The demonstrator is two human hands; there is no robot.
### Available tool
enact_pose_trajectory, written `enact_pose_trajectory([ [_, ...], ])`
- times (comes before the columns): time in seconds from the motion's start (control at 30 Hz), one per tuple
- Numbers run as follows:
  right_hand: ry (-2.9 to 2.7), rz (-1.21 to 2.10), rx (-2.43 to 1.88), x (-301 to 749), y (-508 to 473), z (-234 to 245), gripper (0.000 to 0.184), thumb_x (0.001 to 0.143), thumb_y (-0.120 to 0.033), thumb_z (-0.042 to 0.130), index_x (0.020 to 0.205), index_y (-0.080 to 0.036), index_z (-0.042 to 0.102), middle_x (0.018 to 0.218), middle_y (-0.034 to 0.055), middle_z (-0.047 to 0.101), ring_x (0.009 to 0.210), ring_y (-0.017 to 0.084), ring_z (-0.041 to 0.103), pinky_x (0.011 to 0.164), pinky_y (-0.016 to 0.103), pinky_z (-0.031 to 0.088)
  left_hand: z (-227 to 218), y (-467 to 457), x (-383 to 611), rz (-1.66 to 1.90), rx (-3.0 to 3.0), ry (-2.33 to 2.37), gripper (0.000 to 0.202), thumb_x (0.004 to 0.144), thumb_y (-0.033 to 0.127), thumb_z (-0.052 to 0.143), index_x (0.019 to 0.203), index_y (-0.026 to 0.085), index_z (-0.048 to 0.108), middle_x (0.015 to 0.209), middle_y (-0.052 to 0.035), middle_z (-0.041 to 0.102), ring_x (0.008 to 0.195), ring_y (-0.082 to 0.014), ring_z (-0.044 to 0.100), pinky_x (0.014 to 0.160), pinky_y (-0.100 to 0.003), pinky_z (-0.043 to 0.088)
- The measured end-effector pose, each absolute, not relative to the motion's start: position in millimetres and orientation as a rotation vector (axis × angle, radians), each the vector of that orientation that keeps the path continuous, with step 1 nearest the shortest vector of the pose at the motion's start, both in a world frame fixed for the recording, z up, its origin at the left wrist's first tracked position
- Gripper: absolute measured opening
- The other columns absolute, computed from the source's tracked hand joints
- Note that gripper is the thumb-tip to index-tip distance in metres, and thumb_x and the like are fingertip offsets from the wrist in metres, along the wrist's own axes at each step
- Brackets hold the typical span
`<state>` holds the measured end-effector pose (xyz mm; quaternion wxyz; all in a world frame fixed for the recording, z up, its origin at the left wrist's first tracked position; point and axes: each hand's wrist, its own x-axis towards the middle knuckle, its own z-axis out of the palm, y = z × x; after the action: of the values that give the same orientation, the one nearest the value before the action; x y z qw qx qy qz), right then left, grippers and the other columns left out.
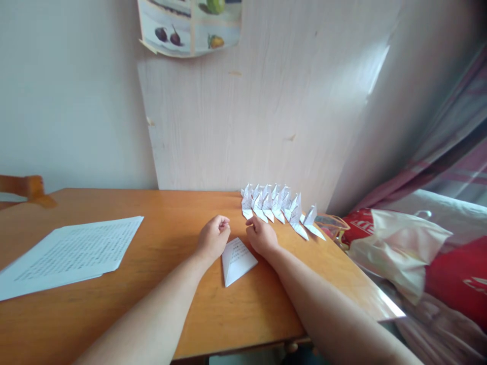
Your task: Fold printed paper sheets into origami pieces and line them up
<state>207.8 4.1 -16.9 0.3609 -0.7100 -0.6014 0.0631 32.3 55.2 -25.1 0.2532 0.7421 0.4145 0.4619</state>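
Note:
A sheet of printed paper folded into a kite-like shape (239, 266) lies flat on the wooden table, between my two forearms. My left hand (213, 235) rests by its upper left side, fingers curled in a loose fist with nothing visible in them. On the other side, my right hand (262, 235) is also closed, knuckles facing forward, just beyond the paper's right edge. Neither hand appears to grip the paper. Just past my right hand stand several folded paper cranes (296, 217), grouped in rows, made from similar printed sheets.
A stack of printed sheets (76, 253) lies on the table's left part (163, 213). Behind is a pale wall panel (236, 126) with a fruit picture (190, 30). Red and white bags (399, 248) sit beyond the right edge, below a curtain (437, 137). Part of a wooden chair (34, 188) shows left.

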Motion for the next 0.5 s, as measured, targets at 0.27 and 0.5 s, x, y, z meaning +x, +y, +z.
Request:
enact_pose_trajectory([
  [0.27,-1.599,0.166,-1.888,211.3,2.7,-15.4,0.023,0.082,-0.023,0.050,0.099,-0.025,0.067,0.086,0.0028,0.071,0.082,0.021,0.063,0.068,0.028,0.038,-0.8,55.3,38.2,1.252,1.944,1.156,0.016,0.082,0.024,0.056,0.095,0.018,0.063,0.090,-0.0047,0.071,0.083,-0.0179,0.067,0.078,-0.032,0.053],
  [0.5,-1.632,0.208,-1.873,211.5,2.2,-15.2,0.023,0.082,-0.022,0.050,0.098,-0.023,0.067,0.087,0.0039,0.071,0.083,0.021,0.062,0.070,0.027,0.039,-10.4,46.3,8.8,1.138,2.045,1.107,0.013,0.083,0.023,0.058,0.094,0.020,0.063,0.092,-0.0031,0.070,0.085,-0.0161,0.066,0.080,-0.030,0.052],
])
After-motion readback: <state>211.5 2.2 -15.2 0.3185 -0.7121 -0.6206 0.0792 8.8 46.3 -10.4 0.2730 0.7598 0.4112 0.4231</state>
